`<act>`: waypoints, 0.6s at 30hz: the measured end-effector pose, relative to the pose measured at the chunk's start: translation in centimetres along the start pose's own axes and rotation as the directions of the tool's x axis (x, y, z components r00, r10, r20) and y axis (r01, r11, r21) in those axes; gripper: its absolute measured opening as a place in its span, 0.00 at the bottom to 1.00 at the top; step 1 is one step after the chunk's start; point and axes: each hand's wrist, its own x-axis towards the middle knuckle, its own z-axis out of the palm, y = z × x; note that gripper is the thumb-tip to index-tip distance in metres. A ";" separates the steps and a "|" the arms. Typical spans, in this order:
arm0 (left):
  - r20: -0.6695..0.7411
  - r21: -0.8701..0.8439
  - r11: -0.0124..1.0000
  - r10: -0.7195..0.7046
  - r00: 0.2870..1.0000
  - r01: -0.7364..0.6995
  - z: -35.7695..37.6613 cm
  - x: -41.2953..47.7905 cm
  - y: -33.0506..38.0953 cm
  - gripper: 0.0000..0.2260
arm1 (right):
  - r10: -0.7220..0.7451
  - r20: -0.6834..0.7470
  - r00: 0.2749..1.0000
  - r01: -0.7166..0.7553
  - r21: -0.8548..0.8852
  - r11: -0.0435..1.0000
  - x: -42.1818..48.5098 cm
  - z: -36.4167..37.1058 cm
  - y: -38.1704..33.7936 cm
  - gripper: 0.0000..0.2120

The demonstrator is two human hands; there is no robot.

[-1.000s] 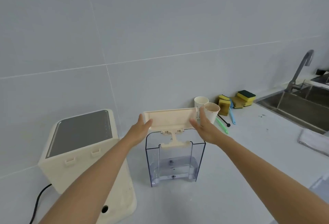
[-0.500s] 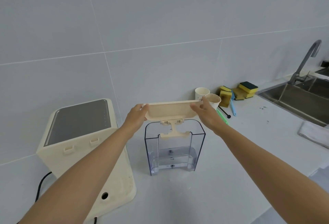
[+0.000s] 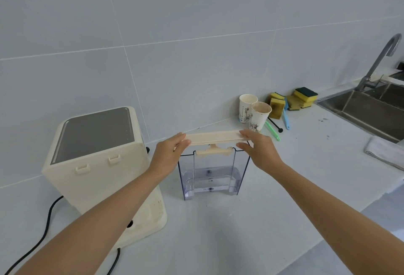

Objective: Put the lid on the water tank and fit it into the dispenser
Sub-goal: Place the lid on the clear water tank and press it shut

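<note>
Both hands grip a cream lid (image 3: pixel 213 137) by its ends: left hand (image 3: pixel 170 154) on the left end, right hand (image 3: pixel 260 149) on the right. The lid lies flat just over the open top of a clear tank (image 3: pixel 211 174) standing on the tabletop (image 3: pixel 273 198). The cream dispenser (image 3: pixel 102 165) stands to its left.

A kitchen: steel sink (image 3: pixel 371 108); tap (image 3: pixel 380 60); sponges (image 3: pixel 303 97); tiled wall (image 3: pixel 196 23).
</note>
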 end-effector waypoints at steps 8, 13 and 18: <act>0.003 0.069 0.998 -0.002 1.000 0.002 1.1 -1.1 -0.8 0.20 | -0.031 0.070 0.997 0.038 -0.098 0.994 -0.8 0.9 0.7 0.26; 0.013 0.143 0.990 -0.013 1.000 0.011 1.7 -1.3 -1.4 0.21 | -0.038 0.065 0.997 0.046 -0.116 0.992 -0.7 1.8 1.6 0.26; 0.006 -0.015 0.997 -0.073 0.997 0.073 1.8 -1.5 -1.5 0.22 | 0.030 0.049 0.998 -0.032 0.056 0.998 0.6 1.7 1.7 0.24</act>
